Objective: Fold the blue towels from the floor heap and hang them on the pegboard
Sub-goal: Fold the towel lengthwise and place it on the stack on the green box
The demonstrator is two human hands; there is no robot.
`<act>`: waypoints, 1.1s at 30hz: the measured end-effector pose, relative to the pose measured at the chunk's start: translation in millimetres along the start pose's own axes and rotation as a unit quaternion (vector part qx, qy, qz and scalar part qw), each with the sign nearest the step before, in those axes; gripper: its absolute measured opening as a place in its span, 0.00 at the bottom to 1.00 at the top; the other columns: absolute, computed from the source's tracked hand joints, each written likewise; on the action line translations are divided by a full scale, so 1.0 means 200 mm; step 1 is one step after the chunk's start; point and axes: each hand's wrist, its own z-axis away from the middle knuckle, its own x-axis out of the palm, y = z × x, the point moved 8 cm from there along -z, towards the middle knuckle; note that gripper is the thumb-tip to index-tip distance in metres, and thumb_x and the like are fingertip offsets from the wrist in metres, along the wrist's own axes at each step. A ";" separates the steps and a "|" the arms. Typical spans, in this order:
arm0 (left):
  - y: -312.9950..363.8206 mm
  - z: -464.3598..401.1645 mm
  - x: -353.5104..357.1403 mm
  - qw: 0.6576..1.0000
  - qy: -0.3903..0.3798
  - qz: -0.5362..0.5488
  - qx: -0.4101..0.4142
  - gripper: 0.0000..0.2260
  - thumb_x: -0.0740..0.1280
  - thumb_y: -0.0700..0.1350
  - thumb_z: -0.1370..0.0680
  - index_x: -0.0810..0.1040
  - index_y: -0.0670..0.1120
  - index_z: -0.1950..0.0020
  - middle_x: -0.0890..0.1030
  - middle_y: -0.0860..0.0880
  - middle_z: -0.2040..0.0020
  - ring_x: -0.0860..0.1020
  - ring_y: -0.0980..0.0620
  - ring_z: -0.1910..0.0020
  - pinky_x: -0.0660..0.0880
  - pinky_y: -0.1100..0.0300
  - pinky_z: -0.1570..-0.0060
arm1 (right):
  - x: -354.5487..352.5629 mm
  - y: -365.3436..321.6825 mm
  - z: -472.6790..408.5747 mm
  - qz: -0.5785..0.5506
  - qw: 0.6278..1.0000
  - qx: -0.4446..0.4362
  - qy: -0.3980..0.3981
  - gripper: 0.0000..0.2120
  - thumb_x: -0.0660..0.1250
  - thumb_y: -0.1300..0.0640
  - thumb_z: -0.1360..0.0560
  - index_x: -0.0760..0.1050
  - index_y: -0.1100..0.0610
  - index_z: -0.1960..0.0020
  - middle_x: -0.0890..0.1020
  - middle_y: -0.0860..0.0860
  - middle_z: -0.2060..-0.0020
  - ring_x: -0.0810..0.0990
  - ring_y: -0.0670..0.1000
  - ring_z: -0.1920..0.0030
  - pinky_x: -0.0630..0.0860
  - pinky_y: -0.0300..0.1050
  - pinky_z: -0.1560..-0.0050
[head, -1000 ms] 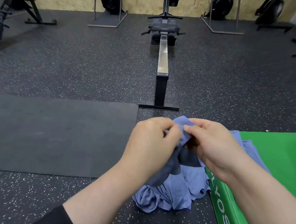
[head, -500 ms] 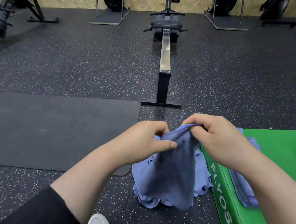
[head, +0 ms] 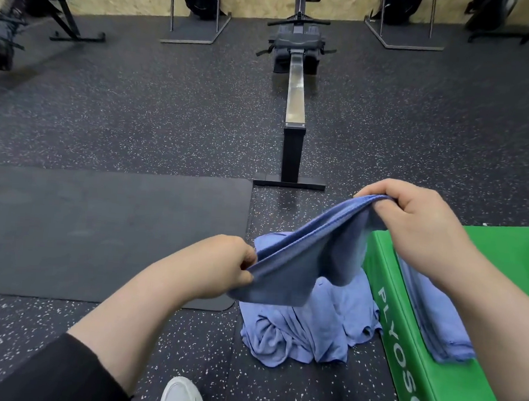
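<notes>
Head view: towel [head: 309, 252], blue soft cloth, stretched w/ long axis low-left to upper-right; left hand [head: 222, 266] & right hand [head: 410, 221] each pinch an end.

Only text I can read: white "PLYOSO" on the green box [head: 409, 348] side (rest cut off btm edge).

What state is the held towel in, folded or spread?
Partly spread, not folded: the towel is stretched along one edge between the left hand and right hand, the rest sagging in loose drapes over the heap.
</notes>
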 end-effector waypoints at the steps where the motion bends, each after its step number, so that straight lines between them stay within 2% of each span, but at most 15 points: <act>1: -0.02 0.00 0.00 1.000 -0.001 -0.018 -0.014 0.14 0.66 0.47 0.22 0.68 0.46 0.65 0.69 0.49 0.69 0.65 0.47 0.67 0.62 0.58 0.67 | 0.00 0.00 0.00 0.001 1.000 -0.001 0.001 0.16 0.60 0.66 0.23 0.83 0.50 0.55 0.84 0.38 0.59 0.78 0.40 0.57 0.73 0.39 0.54; 5: -0.09 0.00 -0.02 0.990 0.028 -0.124 -0.055 0.13 0.62 0.51 0.19 0.73 0.48 0.61 0.72 0.50 0.67 0.71 0.45 0.61 0.65 0.54 0.50 | 0.00 0.03 0.00 0.012 1.000 -0.002 -0.004 0.16 0.61 0.66 0.22 0.83 0.50 0.54 0.83 0.36 0.61 0.77 0.37 0.60 0.70 0.32 0.59; 8: -0.14 0.00 -0.10 0.978 0.105 -0.160 -0.081 0.13 0.63 0.57 0.20 0.79 0.52 0.59 0.78 0.52 0.58 0.74 0.47 0.52 0.60 0.52 0.53 | 0.00 0.07 0.00 0.021 1.000 0.008 -0.011 0.17 0.61 0.65 0.22 0.83 0.48 0.54 0.83 0.37 0.60 0.77 0.38 0.57 0.70 0.33 0.56; 10: -0.18 0.02 -0.17 0.970 0.162 -0.155 -0.092 0.13 0.64 0.60 0.21 0.83 0.55 0.56 0.77 0.54 0.51 0.73 0.48 0.46 0.60 0.52 0.53 | -0.01 0.09 0.00 0.034 0.999 0.015 -0.016 0.17 0.61 0.65 0.22 0.83 0.47 0.54 0.83 0.35 0.60 0.77 0.37 0.58 0.71 0.35 0.55; 13: -0.27 0.07 -0.24 0.964 0.205 -0.112 -0.126 0.11 0.67 0.62 0.23 0.84 0.58 0.54 0.75 0.56 0.47 0.71 0.47 0.43 0.62 0.52 0.49 | -0.04 0.14 0.00 0.039 0.999 0.033 -0.018 0.17 0.62 0.65 0.21 0.83 0.45 0.55 0.84 0.37 0.61 0.78 0.35 0.59 0.72 0.34 0.56; 14: -0.30 0.09 -0.26 0.959 0.228 -0.094 -0.137 0.10 0.67 0.61 0.23 0.84 0.59 0.54 0.75 0.55 0.46 0.71 0.47 0.43 0.62 0.51 0.49 | -0.05 0.15 0.00 0.037 0.998 0.039 -0.024 0.17 0.62 0.64 0.20 0.83 0.45 0.54 0.85 0.38 0.60 0.80 0.37 0.57 0.73 0.36 0.53; 16: -0.33 0.13 -0.31 0.946 0.282 -0.056 -0.149 0.09 0.67 0.59 0.22 0.84 0.57 0.56 0.76 0.56 0.44 0.73 0.47 0.43 0.64 0.51 0.49 | -0.03 0.18 0.01 0.046 0.997 0.046 -0.040 0.14 0.64 0.62 0.20 0.84 0.46 0.52 0.86 0.44 0.57 0.83 0.50 0.52 0.76 0.48 0.47; 17: -0.33 0.14 -0.32 0.942 0.298 -0.036 -0.150 0.10 0.67 0.58 0.21 0.84 0.56 0.57 0.78 0.56 0.45 0.75 0.47 0.44 0.66 0.52 0.49 | -0.03 0.19 0.01 0.053 0.996 0.047 -0.046 0.13 0.64 0.61 0.20 0.84 0.47 0.52 0.86 0.46 0.57 0.83 0.54 0.53 0.77 0.52 0.46; 19: -0.33 0.15 -0.34 0.943 0.298 0.006 -0.146 0.12 0.67 0.56 0.20 0.83 0.51 0.58 0.82 0.53 0.52 0.78 0.45 0.51 0.70 0.54 0.54 | -0.01 0.21 0.01 0.062 0.995 0.053 -0.050 0.11 0.66 0.62 0.20 0.83 0.49 0.53 0.86 0.49 0.59 0.81 0.52 0.57 0.77 0.55 0.46; 22: -0.34 0.16 -0.37 0.931 0.323 0.107 -0.134 0.12 0.72 0.51 0.23 0.81 0.48 0.63 0.80 0.51 0.65 0.76 0.47 0.61 0.67 0.56 0.63 | -0.03 0.23 0.01 0.048 0.995 0.079 -0.025 0.07 0.68 0.60 0.21 0.82 0.52 0.55 0.85 0.55 0.61 0.78 0.51 0.62 0.82 0.59 0.55; 23: -0.34 0.17 -0.39 0.921 0.340 0.137 -0.129 0.11 0.74 0.50 0.24 0.80 0.48 0.64 0.79 0.52 0.66 0.76 0.49 0.62 0.66 0.56 0.64 | -0.04 0.24 0.01 0.033 0.996 0.087 -0.015 0.07 0.68 0.61 0.22 0.83 0.52 0.55 0.85 0.55 0.60 0.78 0.51 0.62 0.83 0.55 0.59; 25: -0.34 0.20 -0.40 0.903 0.372 0.182 -0.115 0.09 0.74 0.46 0.26 0.77 0.48 0.63 0.79 0.52 0.65 0.77 0.50 0.61 0.67 0.56 0.64 | -0.05 0.23 0.02 -0.014 0.995 0.095 0.004 0.08 0.68 0.62 0.22 0.84 0.53 0.54 0.86 0.54 0.60 0.80 0.50 0.63 0.82 0.47 0.63; 27: -0.32 0.21 -0.42 0.891 0.390 0.212 -0.099 0.07 0.73 0.43 0.25 0.76 0.49 0.55 0.80 0.53 0.61 0.77 0.49 0.58 0.68 0.56 0.63 | -0.06 0.22 0.03 -0.082 0.992 0.096 0.024 0.10 0.67 0.63 0.21 0.84 0.52 0.54 0.86 0.53 0.60 0.82 0.51 0.62 0.82 0.47 0.61; 30: -0.32 0.23 -0.44 0.888 0.405 0.197 -0.090 0.07 0.71 0.43 0.22 0.81 0.50 0.44 0.80 0.53 0.57 0.77 0.48 0.53 0.67 0.58 0.56 | -0.07 0.20 0.03 -0.159 0.982 0.089 0.046 0.10 0.64 0.65 0.19 0.84 0.56 0.49 0.85 0.55 0.57 0.81 0.50 0.59 0.83 0.41 0.60; 33: -0.34 0.23 -0.43 0.888 0.400 0.201 -0.104 0.03 0.69 0.43 0.21 0.83 0.50 0.52 0.80 0.53 0.60 0.78 0.47 0.54 0.66 0.58 0.57 | -0.07 0.21 0.04 -0.146 0.985 0.084 0.048 0.10 0.64 0.64 0.19 0.83 0.55 0.50 0.85 0.53 0.60 0.81 0.50 0.61 0.82 0.40 0.62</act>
